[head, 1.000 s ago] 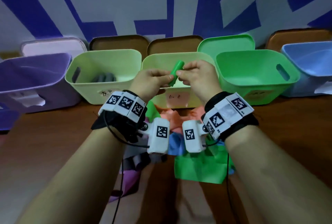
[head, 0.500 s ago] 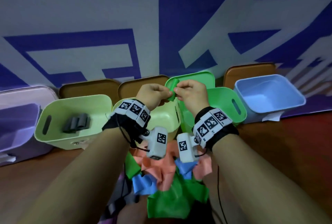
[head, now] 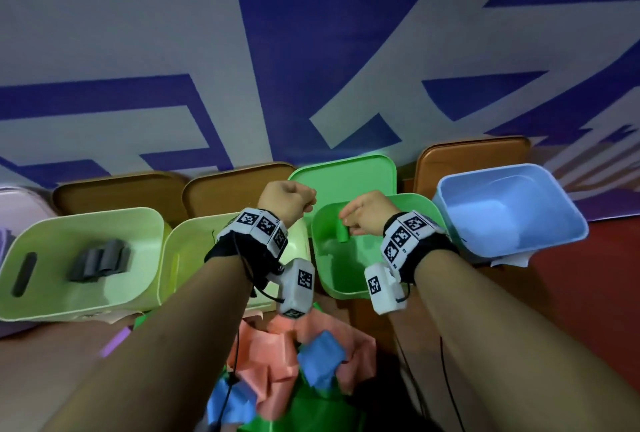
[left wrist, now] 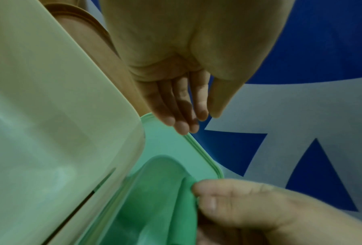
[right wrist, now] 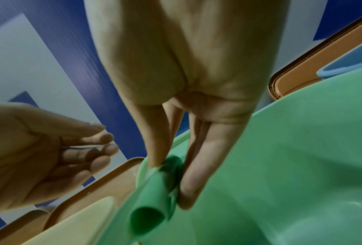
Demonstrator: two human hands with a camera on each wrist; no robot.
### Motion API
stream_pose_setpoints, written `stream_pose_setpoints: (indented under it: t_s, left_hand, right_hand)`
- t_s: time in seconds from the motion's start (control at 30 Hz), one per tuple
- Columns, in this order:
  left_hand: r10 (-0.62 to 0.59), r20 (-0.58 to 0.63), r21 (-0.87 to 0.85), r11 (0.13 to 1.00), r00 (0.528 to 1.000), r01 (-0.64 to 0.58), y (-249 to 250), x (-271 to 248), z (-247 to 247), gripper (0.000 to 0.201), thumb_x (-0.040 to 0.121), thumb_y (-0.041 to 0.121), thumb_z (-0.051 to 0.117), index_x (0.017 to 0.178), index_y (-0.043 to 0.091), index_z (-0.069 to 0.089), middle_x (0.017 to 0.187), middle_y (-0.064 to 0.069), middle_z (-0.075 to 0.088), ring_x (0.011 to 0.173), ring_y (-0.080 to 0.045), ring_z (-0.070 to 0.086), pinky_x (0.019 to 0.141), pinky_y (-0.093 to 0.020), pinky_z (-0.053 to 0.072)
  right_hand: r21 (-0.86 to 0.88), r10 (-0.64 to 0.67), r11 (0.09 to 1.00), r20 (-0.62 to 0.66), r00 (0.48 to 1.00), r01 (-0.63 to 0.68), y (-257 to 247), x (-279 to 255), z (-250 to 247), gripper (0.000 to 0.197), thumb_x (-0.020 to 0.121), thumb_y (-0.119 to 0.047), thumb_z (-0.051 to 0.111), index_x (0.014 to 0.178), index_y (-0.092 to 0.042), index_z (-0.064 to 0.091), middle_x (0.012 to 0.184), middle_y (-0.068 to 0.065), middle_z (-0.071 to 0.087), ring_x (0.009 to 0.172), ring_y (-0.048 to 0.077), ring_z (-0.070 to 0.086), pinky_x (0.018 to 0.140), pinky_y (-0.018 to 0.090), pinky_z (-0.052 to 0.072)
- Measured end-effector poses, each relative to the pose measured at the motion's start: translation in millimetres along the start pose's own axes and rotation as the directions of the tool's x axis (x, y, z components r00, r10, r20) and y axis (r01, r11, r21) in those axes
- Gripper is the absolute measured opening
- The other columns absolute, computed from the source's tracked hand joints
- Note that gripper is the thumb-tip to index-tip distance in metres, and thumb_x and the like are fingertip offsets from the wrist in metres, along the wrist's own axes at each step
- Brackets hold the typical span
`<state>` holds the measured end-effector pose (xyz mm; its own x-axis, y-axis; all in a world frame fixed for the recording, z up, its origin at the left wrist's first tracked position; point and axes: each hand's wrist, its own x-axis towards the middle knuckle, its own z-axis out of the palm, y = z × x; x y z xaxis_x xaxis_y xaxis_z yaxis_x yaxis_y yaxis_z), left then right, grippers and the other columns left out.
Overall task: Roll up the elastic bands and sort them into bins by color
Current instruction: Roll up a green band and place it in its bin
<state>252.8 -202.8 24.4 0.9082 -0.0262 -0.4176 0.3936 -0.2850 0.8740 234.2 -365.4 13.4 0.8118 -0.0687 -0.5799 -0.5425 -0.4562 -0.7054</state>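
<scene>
A: Roll (head: pixel 343 236) hangs over the green bin (head: pixel 325 279), pinched between right hand (head: pixel 363 215) thumb and fingers.

B: Soft, light, springy; likely to uncoil unless held across the layers. Left hand (head: pixel 285 199) is empty, fingers loosely curled.

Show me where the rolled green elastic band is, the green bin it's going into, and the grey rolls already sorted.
Rolled green elastic band (head: pixel 343 233): head view, on the roll's side.
Green plastic bin (head: pixel 341 289): head view, on its near wall.
Dark grey rolled bands (head: pixel 100 260): head view, on the middle roll, inside the far-left pale green bin (head: pixel 83 303).
</scene>
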Motion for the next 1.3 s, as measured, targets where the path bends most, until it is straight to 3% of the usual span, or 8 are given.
stream_pose_setpoints:
  t_s: [0.1,0.3,0.57,0.73,0.83,0.93,1.17,1.3]
  left_hand:
    - [0.013,-0.043,-0.003,1.0,0.999,-0.013,0,11,3,0.023,0.092,0.011,0.059,0.07,0.012,0.064,0.073,-0.004,0.067,0.066,-0.014,0.06,0.063,-0.025,0.046]
    - [0.012,-0.064,0.013,1.0,0.998,-0.011,-10,22,3,0.024,0.091,0.012,0.061,0.067,0.012,0.064,0.074,-0.006,0.067,0.068,-0.016,0.06,0.07,-0.028,0.05]
    - [0.004,-0.026,0.046,0.999,1.0,-0.003,-14,23,-3,0.02,0.091,0.013,0.061,0.072,0.012,0.065,0.084,-0.01,0.069,0.072,-0.015,0.062,0.082,-0.034,0.053]
    - [0.011,-0.039,0.046,0.999,0.999,-0.009,-18,23,-10,0.02,0.091,0.014,0.061,0.072,0.013,0.066,0.087,-0.011,0.07,0.072,-0.015,0.062,0.078,-0.031,0.052]
    - [0.006,-0.041,0.028,1.0,0.999,-0.005,-22,23,-14,0.02,0.092,0.012,0.06,0.072,0.013,0.065,0.084,-0.005,0.068,0.069,-0.012,0.061,0.074,-0.028,0.051]
    - [0.009,-0.045,0.026,1.0,0.999,-0.008,-26,23,-16,0.021,0.092,0.012,0.06,0.072,0.014,0.065,0.083,-0.003,0.068,0.068,-0.011,0.062,0.072,-0.027,0.051]
    - [0.004,-0.039,0.055,0.999,0.999,-0.001,-33,28,-18,0.02,0.091,0.018,0.062,0.071,0.016,0.067,0.082,-0.003,0.071,0.071,-0.014,0.065,0.075,-0.03,0.052]
    - [0.002,-0.037,0.055,0.998,0.999,0.0,-33,31,-15,0.02,0.092,0.019,0.061,0.072,0.017,0.067,0.081,-0.004,0.071,0.072,-0.015,0.066,0.078,-0.034,0.053]
  right_hand:
    - [-0.07,0.117,0.992,0.135,0.984,-0.108,2,20,-1,0.017,0.086,0.0,0.065,0.103,-0.003,0.071,0.107,0.011,0.068,0.097,0.024,0.067,0.087,0.031,0.055]
    - [-0.247,0.244,0.954,0.321,0.915,-0.168,6,43,0,0.028,0.089,-0.016,0.066,0.113,-0.002,0.066,0.112,0.012,0.067,0.093,0.025,0.07,0.086,0.034,0.056]
    - [-0.331,0.334,0.92,0.379,0.863,-0.21,5,54,8,0.039,0.091,-0.02,0.063,0.126,-0.004,0.057,0.124,0.013,0.061,0.103,0.033,0.065,0.094,0.042,0.051]
    - [-0.431,0.379,0.88,0.385,0.842,-0.2,2,53,12,0.044,0.093,-0.021,0.06,0.133,-0.004,0.051,0.133,0.013,0.056,0.112,0.031,0.06,0.054,0.022,0.049]
    - [-0.468,0.396,0.861,0.373,0.839,-0.199,2,56,18,0.046,0.094,-0.02,0.059,0.136,-0.005,0.049,0.139,0.011,0.052,0.114,0.029,0.059,0.047,0.021,0.046]
    - [-0.478,0.401,0.855,0.364,0.841,-0.201,4,60,25,0.053,0.093,-0.021,0.06,0.141,-0.008,0.043,0.146,0.01,0.044,0.112,0.029,0.061,0.053,0.024,0.047]
    - [-0.513,0.398,0.84,0.357,0.845,-0.179,9,69,34,0.053,0.093,-0.019,0.058,0.142,-0.009,0.04,0.148,0.013,0.04,0.111,0.027,0.062,0.094,0.04,0.05]
    - [-0.537,0.394,0.829,0.36,0.846,-0.158,8,70,35,0.048,0.096,-0.016,0.054,0.141,-0.007,0.041,0.148,0.013,0.039,0.116,0.028,0.058,0.098,0.042,0.048]
